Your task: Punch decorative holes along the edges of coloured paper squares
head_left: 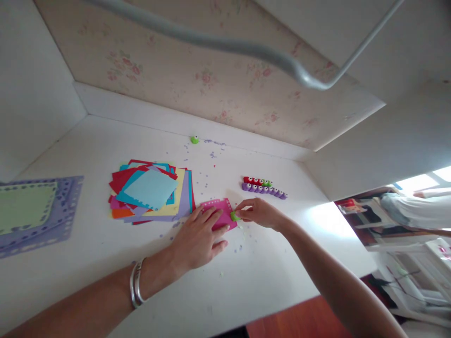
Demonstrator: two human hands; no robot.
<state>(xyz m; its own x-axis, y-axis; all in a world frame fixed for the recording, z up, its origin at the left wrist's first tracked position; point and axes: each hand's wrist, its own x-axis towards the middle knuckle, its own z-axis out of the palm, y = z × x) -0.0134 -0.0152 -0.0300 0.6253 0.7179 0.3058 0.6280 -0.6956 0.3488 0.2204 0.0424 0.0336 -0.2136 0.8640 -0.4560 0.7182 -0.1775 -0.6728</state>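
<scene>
A pink sheet (224, 219) with small holes along its edges lies on the white table. My left hand (199, 237), a silver bangle at its wrist, rests flat on the sheet with fingers spread. My right hand (259, 212) pinches a small green punch (234, 216) at the sheet's right edge. Beyond my right hand, red and green punches (257, 181) with eye-like dots stand in a row, and purple ones (264, 189) form a row in front. Another green punch (194, 139) sits near the wall.
Left of my hands is a pile of coloured papers (150, 188). A green sheet (28, 206) lies on purple paper (66, 220) at the far left. Purple paper bits (213, 155) are scattered about. A person (416, 211) is at the far right.
</scene>
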